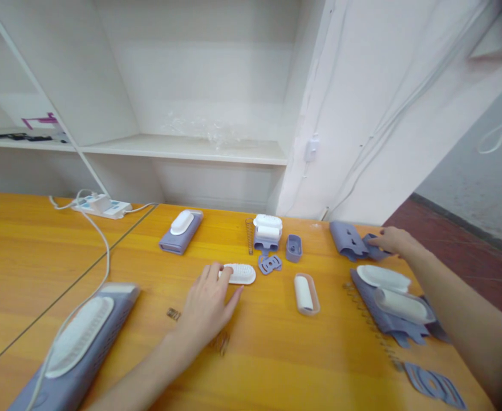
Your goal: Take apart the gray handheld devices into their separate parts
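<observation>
My left hand [210,299] reaches over the table, its fingertips touching the left end of a white oval piece with a bumpy top [241,274]. The thumb is spread away from the piece. At the far right my right hand [395,240] has its fingers closed on a small purple end cap [375,246], which sits beside a purple casing [347,240]. Below my right forearm lie a white oval cover [383,278] and a clear case with a white roll [403,305], both on another purple casing. Under my left wrist a metal spring [221,342] is partly hidden.
A corded purple device [84,342] lies at the left, near a power strip [101,205]. Behind are a smaller purple device [181,231], a long spring [250,235] and a purple cup part [294,248]. A clear tray with a roll [306,294] stands mid-table. White shelves rise behind.
</observation>
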A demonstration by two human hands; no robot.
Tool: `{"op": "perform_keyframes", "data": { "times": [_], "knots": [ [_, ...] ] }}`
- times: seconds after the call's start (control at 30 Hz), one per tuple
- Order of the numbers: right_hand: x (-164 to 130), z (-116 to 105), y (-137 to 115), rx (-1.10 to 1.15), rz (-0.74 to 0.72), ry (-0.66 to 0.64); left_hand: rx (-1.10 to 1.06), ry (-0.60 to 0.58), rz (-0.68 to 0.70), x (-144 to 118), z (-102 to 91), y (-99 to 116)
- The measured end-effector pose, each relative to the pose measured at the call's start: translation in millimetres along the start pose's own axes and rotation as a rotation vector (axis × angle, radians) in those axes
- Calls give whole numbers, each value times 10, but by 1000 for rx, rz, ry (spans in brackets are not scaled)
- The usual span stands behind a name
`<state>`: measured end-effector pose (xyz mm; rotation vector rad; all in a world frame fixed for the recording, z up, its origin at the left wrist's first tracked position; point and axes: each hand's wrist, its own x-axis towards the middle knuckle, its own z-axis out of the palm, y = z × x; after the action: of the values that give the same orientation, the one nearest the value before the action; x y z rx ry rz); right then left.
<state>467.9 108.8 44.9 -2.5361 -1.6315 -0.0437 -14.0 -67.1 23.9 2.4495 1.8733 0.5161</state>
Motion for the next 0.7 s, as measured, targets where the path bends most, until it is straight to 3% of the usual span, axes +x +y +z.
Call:
{"op": "perform_keyframes", "data": {
  "times": [0.1, 0.2, 0.33, 0.43, 0.53, 0.6, 0.7],
  "knots": [
    [-18, 95, 15, 10, 26, -118, -88, -37, 37, 123, 8, -109],
    [-106, 90, -9, 16, 14, -127, -168, -108, 62, 236, 28, -185],
    [-284, -38, -142, 15, -54, -34, -198, -164, 69, 318, 62, -236],
    [-491, -156, -423, 14, -150, 99, -189, -187, 76, 345, 84, -256],
    [-955, -238, -880, 66, -383, 176, -186, -206, 78, 381, 106, -264],
    [-1480, -235, -1245, 223, -754, 207, -195, -213, 79, 417, 127, -266],
    [-2451, -63, -1792, 295, -1200, 93, -212, -206, 61, 471, 164, -273]
  ]
}}
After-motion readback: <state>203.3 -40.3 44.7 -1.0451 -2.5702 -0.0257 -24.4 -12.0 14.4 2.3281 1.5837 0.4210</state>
